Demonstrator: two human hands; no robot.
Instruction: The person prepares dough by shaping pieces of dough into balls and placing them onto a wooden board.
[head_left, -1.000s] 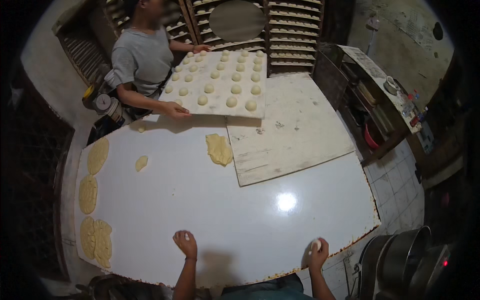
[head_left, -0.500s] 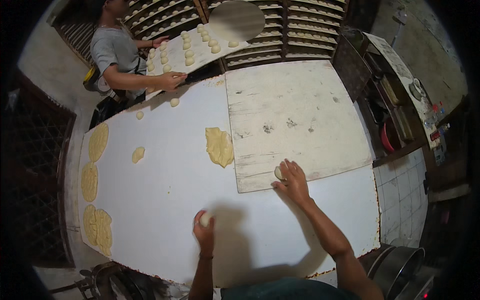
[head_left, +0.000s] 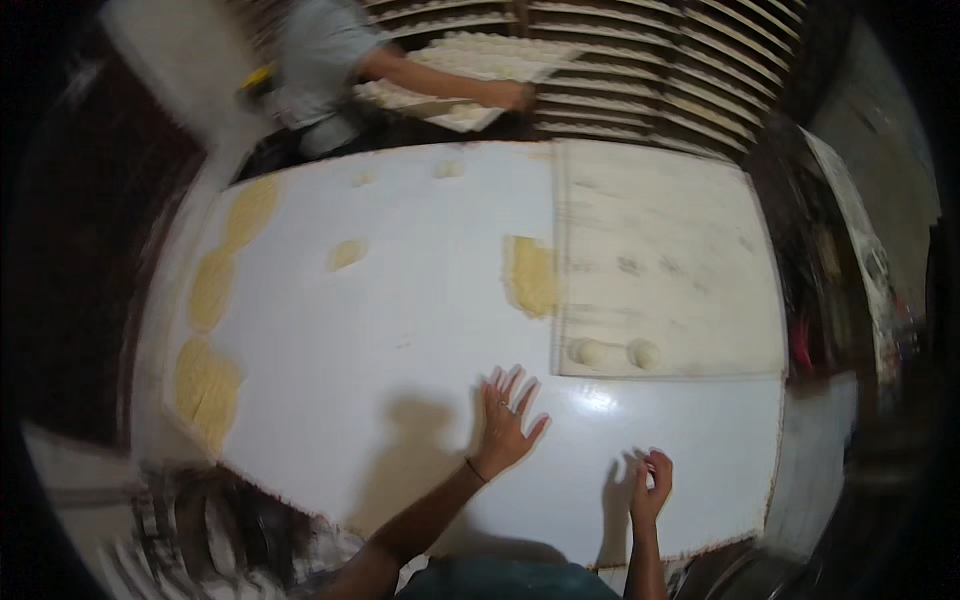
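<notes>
Spread flat over the white table, my left hand has its fingers apart and holds nothing. Nearer the table's front edge, my right hand is raised, fingers curled, with a gap between them and the thumb; I see nothing in it. Two round dough balls, a left one and a right one, sit side by side along the near edge of the pale wooden board. A flat yellowish dough piece lies against the board's left edge.
Several flattened dough slabs line the table's left side. A small dough lump and small balls lie farther back. Across the table, a person in grey handles a tray of dough balls before loaded racks.
The view has swung, blurring the picture. Both hands have let go of their dough balls, and two now rest on the board. My right hand has drawn back; the co-worker's tray has moved toward the racks.
</notes>
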